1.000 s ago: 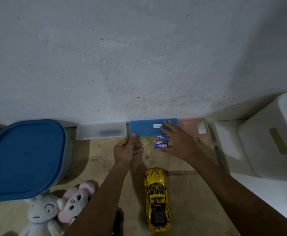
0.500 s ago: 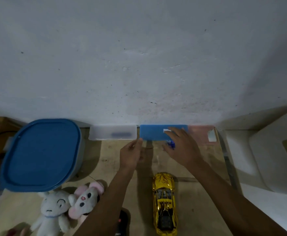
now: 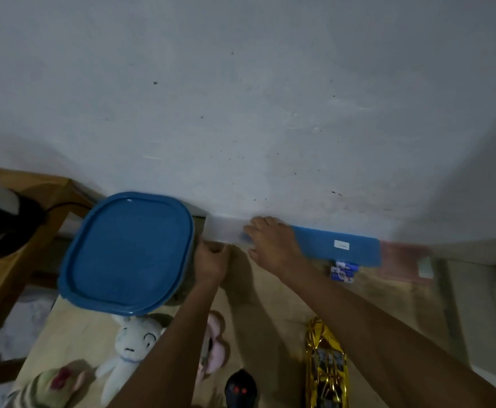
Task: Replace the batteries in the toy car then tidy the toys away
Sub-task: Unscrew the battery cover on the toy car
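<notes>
Two grips meet at the clear box (image 3: 226, 231): right grip (image 3: 273, 245) flat on it, left grip (image 3: 211, 257) curled at its corner, hold unclear. Rightward, nearest the right grip, lie the batteries (image 3: 343, 270).

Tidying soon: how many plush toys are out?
3: white bunny beside the blue-lidded tub, pink one partly behind the left forearm, greenish one bottom left. Others may be hidden.
</notes>
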{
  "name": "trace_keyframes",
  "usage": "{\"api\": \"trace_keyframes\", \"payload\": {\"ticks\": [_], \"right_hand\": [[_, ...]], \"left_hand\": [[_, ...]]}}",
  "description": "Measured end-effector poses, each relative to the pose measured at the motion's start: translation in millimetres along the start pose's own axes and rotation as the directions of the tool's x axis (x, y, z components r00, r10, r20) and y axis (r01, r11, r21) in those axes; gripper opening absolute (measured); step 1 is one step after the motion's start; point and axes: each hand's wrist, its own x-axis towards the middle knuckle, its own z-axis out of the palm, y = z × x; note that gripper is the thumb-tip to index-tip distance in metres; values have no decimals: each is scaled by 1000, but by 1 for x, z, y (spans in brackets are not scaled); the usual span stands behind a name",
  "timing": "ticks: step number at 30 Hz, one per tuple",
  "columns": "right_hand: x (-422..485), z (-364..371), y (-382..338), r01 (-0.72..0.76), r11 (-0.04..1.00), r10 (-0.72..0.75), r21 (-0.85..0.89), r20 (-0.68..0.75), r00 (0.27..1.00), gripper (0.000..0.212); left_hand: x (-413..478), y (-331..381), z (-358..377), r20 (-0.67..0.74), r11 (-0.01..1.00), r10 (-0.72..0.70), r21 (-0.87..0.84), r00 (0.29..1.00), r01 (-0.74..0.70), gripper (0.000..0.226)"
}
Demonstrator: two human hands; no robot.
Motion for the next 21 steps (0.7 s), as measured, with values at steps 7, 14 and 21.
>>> {"api": "trace_keyframes", "payload": {"ticks": [7, 14, 21], "right_hand": [[9, -5, -3, -3, 988, 14, -152, 71, 997, 28], [15, -7, -14, 34, 988, -13, -154, 135, 991, 28], [23, -28, -12, 19, 998, -3, -65, 239, 971, 27]], "left_hand": [[-1, -7, -3, 89, 984, -98, -140, 991, 110, 73], [-1, -13, -1, 156, 962, -98, -236, 983, 134, 41], [-4, -7, -1, 140, 970, -81, -217, 987, 111, 22]]}}
